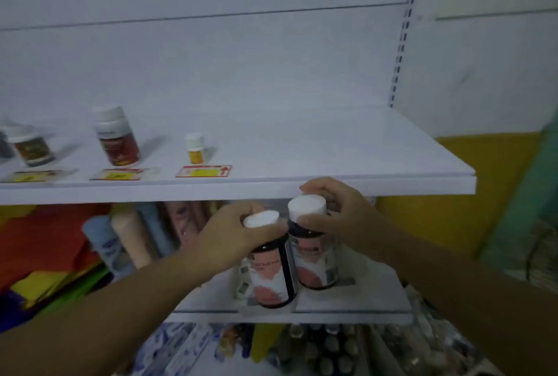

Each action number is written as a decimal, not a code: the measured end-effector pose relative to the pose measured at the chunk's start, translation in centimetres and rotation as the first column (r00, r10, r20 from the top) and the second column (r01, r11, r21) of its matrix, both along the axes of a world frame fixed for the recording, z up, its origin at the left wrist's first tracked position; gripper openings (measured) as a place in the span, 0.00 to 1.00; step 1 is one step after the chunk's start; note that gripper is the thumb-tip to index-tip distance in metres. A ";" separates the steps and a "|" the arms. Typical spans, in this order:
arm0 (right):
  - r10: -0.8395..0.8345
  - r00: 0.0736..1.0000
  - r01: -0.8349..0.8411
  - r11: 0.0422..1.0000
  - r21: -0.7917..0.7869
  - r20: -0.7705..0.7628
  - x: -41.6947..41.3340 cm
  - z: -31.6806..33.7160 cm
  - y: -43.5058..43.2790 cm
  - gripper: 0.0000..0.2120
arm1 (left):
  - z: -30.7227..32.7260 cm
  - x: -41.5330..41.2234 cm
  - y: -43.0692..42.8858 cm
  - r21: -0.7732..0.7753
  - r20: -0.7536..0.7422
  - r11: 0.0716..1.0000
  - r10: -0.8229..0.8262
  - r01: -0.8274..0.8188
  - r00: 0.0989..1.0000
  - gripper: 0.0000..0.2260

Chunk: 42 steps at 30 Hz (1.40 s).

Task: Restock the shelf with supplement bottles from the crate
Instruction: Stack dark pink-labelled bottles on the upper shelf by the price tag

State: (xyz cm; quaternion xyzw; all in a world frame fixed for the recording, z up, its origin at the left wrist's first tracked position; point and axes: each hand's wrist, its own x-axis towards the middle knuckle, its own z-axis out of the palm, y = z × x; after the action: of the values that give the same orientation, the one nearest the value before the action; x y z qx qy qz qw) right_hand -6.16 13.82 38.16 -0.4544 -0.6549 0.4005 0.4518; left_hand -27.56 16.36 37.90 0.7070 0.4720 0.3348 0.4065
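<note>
The left hand (238, 233) was curled round the neck of a dark bottle (271, 273) with a white cap and a pale label. The right hand (338, 212) gripped the white cap of a second dark bottle (314, 257), thumb in front and fingers behind. The two bottles stood upright, side by side and close together; whether they touched could not be told. Both were held just below the front edge of the upper shelf (302, 146), in front of the lower shelf (362, 300). On the upper shelf, well to the left, stood a small yellow bottle (195, 148), a red-labelled bottle (117, 137) and a blurred dark-labelled bottle (31, 146), each behind a price tag (203, 170).
</note>
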 end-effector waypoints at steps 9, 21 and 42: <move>0.253 0.883 -0.240 0.967 0.082 -0.396 -14.4 6.7 1.9 0.16 | 9.6 -10.3 -3.6 -0.072 0.426 0.946 0.317 -0.318 0.848 0.20; 0.249 0.940 -0.234 0.968 0.091 -0.232 -33.3 9.1 2.9 0.09 | 11.7 -29.6 -4.1 -0.182 0.499 0.966 0.252 -0.183 0.829 0.21; 0.306 0.928 -0.259 0.941 0.220 -0.214 -54.6 13.7 10.3 0.25 | 15.0 -50.1 4.0 -0.007 0.505 0.932 0.315 -0.361 0.804 0.22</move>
State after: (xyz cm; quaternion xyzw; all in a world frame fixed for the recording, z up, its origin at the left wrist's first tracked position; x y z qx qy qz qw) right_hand -60.81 24.16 51.84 -0.2576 -0.6877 0.4510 0.5072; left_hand -77.70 20.39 52.89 0.5183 0.4542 0.5933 0.4160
